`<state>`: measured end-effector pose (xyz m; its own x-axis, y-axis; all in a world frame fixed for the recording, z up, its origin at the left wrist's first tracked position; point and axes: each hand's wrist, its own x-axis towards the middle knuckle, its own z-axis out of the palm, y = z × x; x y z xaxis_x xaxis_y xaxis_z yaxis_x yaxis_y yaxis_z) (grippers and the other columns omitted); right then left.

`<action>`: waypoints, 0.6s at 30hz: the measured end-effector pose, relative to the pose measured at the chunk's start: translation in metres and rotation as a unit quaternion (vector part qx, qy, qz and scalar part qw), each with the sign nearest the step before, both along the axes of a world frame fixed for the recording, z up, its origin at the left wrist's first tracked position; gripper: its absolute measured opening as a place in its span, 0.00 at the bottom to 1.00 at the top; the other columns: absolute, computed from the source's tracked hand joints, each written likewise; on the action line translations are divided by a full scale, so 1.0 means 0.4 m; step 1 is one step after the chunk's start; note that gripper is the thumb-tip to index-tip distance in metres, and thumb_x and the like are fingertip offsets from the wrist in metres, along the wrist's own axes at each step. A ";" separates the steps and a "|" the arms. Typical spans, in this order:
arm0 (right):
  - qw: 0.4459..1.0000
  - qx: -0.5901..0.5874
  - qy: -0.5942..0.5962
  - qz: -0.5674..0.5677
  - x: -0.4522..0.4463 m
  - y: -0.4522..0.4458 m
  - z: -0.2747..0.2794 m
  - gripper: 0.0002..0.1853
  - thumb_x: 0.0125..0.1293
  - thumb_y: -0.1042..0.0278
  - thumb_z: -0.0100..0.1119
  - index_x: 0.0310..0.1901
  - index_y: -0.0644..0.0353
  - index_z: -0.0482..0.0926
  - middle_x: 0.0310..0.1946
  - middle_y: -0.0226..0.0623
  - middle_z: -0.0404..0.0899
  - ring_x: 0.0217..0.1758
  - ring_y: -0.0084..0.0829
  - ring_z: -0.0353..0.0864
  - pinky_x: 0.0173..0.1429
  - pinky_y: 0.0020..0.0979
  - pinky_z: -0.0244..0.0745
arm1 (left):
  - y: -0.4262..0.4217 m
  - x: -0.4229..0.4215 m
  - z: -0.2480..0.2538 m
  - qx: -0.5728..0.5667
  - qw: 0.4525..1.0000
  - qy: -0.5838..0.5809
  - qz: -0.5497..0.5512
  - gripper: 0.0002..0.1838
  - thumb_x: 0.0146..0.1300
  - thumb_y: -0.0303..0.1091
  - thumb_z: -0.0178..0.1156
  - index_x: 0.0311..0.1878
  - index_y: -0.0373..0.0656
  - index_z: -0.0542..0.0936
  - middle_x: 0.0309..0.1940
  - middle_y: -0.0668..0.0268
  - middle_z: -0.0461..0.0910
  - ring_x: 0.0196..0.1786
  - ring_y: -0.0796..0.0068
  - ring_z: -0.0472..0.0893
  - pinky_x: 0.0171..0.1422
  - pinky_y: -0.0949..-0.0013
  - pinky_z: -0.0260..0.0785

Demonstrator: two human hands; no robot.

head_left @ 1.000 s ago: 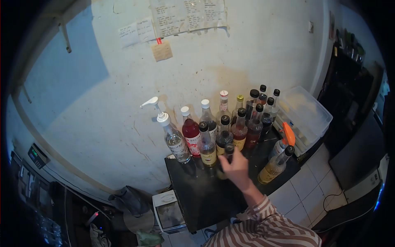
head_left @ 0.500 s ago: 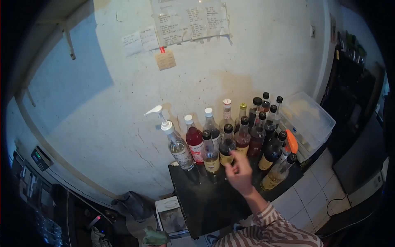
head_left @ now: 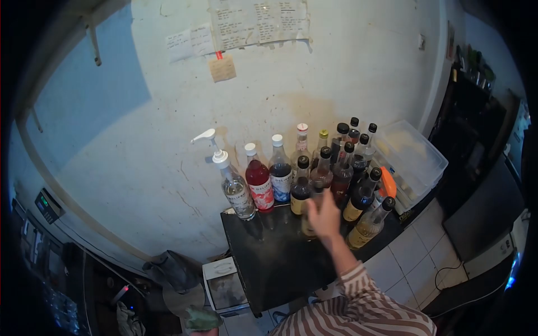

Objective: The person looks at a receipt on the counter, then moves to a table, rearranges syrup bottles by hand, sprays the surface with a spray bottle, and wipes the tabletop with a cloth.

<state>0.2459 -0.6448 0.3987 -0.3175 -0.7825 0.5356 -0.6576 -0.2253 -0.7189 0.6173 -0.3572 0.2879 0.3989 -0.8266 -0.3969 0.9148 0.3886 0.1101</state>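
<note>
My right hand (head_left: pixel 325 217) is closed round a bottle (head_left: pixel 309 225) with a pale yellowish lower part, blurred and partly hidden by the fingers. Just behind it stands a dark bottle with a yellow label (head_left: pixel 300 197). On the right are another dark bottle (head_left: pixel 360 200) and a yellowish bottle (head_left: pixel 367 228). Along the wall stand a clear pump bottle (head_left: pixel 238 196), a red bottle (head_left: pixel 260 185) and a blue-labelled bottle (head_left: pixel 281 179). At the bottom edge, my left hand (head_left: pixel 206 332), mostly out of frame, holds a green cloth (head_left: pixel 203 318).
The bottles stand on a black tabletop (head_left: pixel 269 257). Several more are grouped at its back right, beside an orange spray head (head_left: pixel 388 182) and a clear plastic box (head_left: pixel 412 157). A white container (head_left: pixel 225 283) sits below the table's left side.
A dark bottle was put down at the right, and my right hand came away from it. The pale yellowish bottle has left the front left of the group and is now in that hand.
</note>
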 end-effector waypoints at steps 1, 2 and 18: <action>1.000 0.002 0.005 -0.023 -0.048 -0.002 -0.027 0.29 0.64 0.59 0.61 0.60 0.73 0.67 0.47 0.59 0.78 0.46 0.54 0.82 0.48 0.44 0.78 | -0.007 0.001 -0.004 0.004 1.000 -0.008 -0.010 0.28 0.51 0.31 0.58 0.60 0.46 0.77 0.45 0.65 0.82 0.51 0.66 0.78 0.66 0.55 0.63; 0.996 -0.026 0.047 -0.070 -0.087 -0.005 -0.046 0.31 0.64 0.59 0.61 0.61 0.74 0.66 0.48 0.61 0.78 0.49 0.55 0.81 0.52 0.43 0.77 | -0.016 0.008 -0.014 0.008 1.000 -0.016 -0.019 0.28 0.50 0.31 0.58 0.59 0.46 0.77 0.45 0.66 0.82 0.51 0.67 0.78 0.67 0.54 0.63; 0.977 -0.069 0.005 0.200 0.421 -0.250 0.049 0.30 0.59 0.53 0.65 0.56 0.66 0.69 0.50 0.54 0.76 0.51 0.52 0.79 0.50 0.47 0.76 | 0.003 0.021 -0.045 -0.079 0.993 0.086 -0.014 0.23 0.57 0.36 0.54 0.57 0.44 0.78 0.48 0.64 0.81 0.53 0.63 0.78 0.69 0.48 0.59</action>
